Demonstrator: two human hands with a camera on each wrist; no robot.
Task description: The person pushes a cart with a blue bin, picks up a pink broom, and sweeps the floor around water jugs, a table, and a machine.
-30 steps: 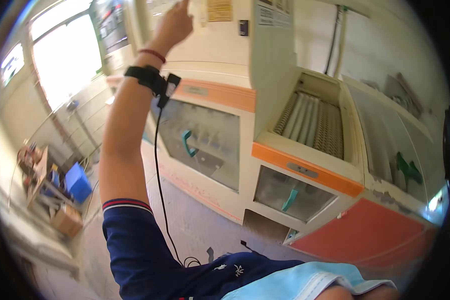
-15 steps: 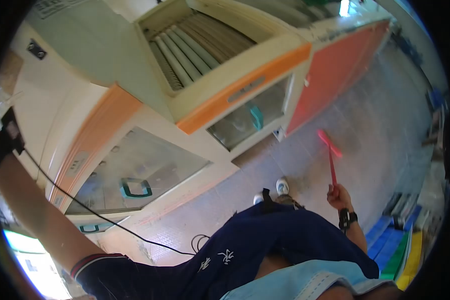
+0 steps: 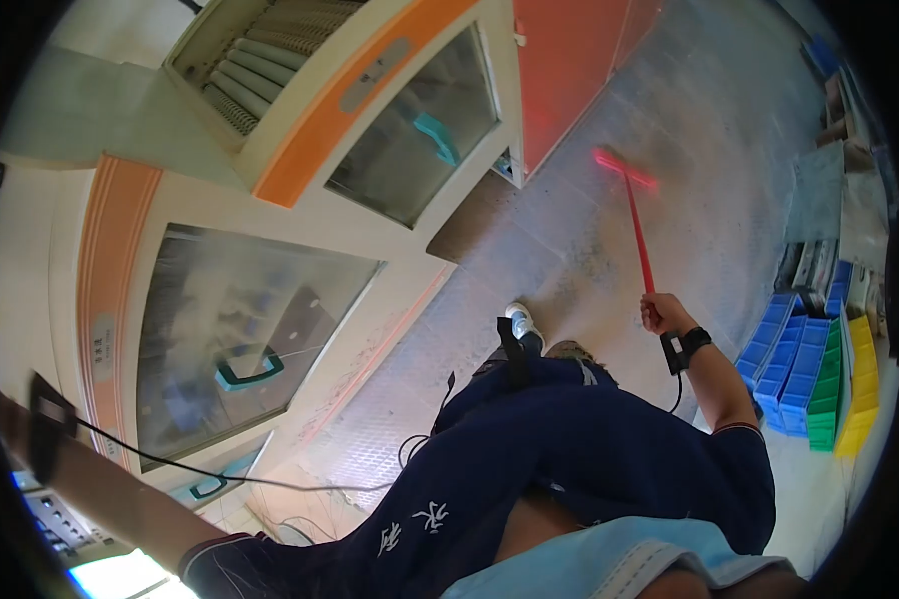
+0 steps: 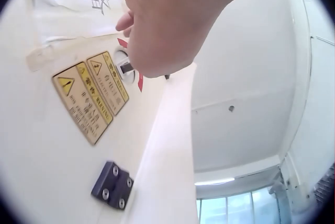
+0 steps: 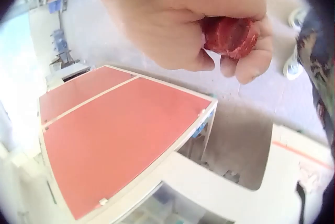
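Note:
My right hand grips the end of the red handle of a long broom, its pinkish-red crosswise head down at the floor. In the right wrist view the fingers curl round the handle's round red end. My left hand is up at a white machine panel, in front of a round switch with red marks, partly hidden behind it. Fingertips show by a taped paper sheet. In the head view the left hand is lost at the dark left edge.
Machine cabinets with glass doors and teal handles line the left. Beyond them is a red panel. Blue, green and yellow bins stand at right. A black cable runs from the left wrist across to the body. A shoe shows on the floor.
The head view has swung down and to the right from the left arm at the panel. The right hand with the broom has come into view, and its head now lies farther up the frame.

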